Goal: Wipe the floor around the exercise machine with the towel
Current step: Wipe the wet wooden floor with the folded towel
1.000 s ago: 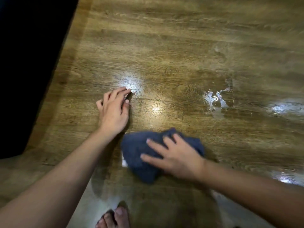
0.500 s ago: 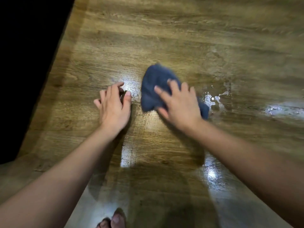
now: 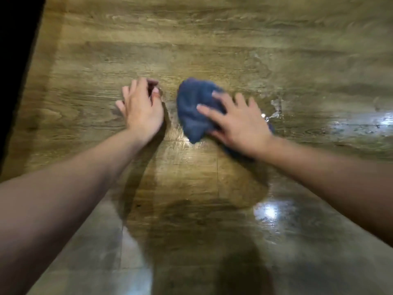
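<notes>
A crumpled dark blue towel (image 3: 192, 107) lies on the wood-grain floor (image 3: 212, 50) in the middle of the view. My right hand (image 3: 236, 122) presses flat on its right half with fingers spread. My left hand (image 3: 141, 109) rests on the bare floor just left of the towel, fingers loosely bent, holding nothing. A small gap separates the left hand from the towel. The towel's far right end is hidden under my right hand and wrist.
A wet, shiny patch (image 3: 274, 109) glistens on the floor just right of the towel, with more glare further right and near my right forearm. A black surface (image 3: 17, 60) fills the left edge. Open floor extends ahead.
My right hand pushed the towel forward from near my feet, then slid it slightly back and left toward the left hand. The left hand stayed planted, and my toes left the view.
</notes>
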Demonstrator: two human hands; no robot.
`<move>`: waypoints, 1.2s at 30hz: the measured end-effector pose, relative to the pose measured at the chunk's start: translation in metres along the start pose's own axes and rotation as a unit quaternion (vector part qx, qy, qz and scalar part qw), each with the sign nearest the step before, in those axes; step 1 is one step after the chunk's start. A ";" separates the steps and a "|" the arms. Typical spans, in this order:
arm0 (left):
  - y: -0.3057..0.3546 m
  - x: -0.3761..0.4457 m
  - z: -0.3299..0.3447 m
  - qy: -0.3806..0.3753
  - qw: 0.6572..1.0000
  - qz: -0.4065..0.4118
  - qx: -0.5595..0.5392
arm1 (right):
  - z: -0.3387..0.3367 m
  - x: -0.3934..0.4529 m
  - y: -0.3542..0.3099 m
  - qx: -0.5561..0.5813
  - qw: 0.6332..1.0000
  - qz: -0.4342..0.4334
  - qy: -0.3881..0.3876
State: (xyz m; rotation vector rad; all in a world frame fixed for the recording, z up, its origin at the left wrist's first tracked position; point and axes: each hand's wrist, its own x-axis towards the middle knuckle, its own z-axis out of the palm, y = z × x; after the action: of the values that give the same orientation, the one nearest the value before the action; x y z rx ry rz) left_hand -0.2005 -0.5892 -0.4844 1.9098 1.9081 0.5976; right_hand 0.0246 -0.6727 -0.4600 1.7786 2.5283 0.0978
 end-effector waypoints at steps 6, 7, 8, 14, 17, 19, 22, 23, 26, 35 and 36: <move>0.017 0.019 0.015 0.003 0.997 0.065 0.044 | 0.001 0.101 0.064 0.027 0.956 0.290 -0.027; 0.020 0.024 0.017 0.013 0.998 0.055 0.031 | 0.000 0.097 0.056 0.010 0.960 0.281 -0.019; 0.022 0.030 0.019 0.024 0.999 0.044 0.019 | -0.003 0.087 0.044 -0.003 0.967 0.254 -0.011; 0.011 0.062 0.020 0.015 0.995 0.045 0.087 | -0.013 -0.050 -0.059 0.042 0.993 -0.103 -0.034; 0.006 0.058 0.023 0.018 0.989 0.073 0.129 | -0.013 -0.090 -0.074 0.046 0.975 -0.199 -0.084; 0.005 0.057 0.024 0.027 0.990 0.070 0.121 | -0.008 -0.077 -0.057 0.048 0.966 -0.245 -0.059; 0.003 0.059 0.025 0.032 0.991 0.067 0.110 | -0.001 -0.022 -0.011 0.036 0.978 -0.205 -0.004; 0.002 0.059 0.025 0.033 0.991 0.069 0.110 | 0.003 0.001 0.008 0.022 0.989 -0.145 0.015; 0.004 0.059 0.026 0.035 0.990 0.072 0.115 | 0.010 0.085 0.068 -0.003 0.998 0.059 0.033; 0.006 0.060 0.025 0.022 0.993 0.059 0.100 | 0.004 0.125 0.051 -0.016 0.988 0.148 0.028; 0.005 0.061 0.024 0.029 0.995 0.051 0.084 | 0.000 0.107 0.037 -0.008 0.996 0.086 0.028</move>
State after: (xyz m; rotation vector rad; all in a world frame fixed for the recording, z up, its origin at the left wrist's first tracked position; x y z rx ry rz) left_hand -0.1834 -0.5279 -0.4998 2.1274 1.9610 0.5423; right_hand 0.0235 -0.5597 -0.4579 2.0123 2.3963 0.1762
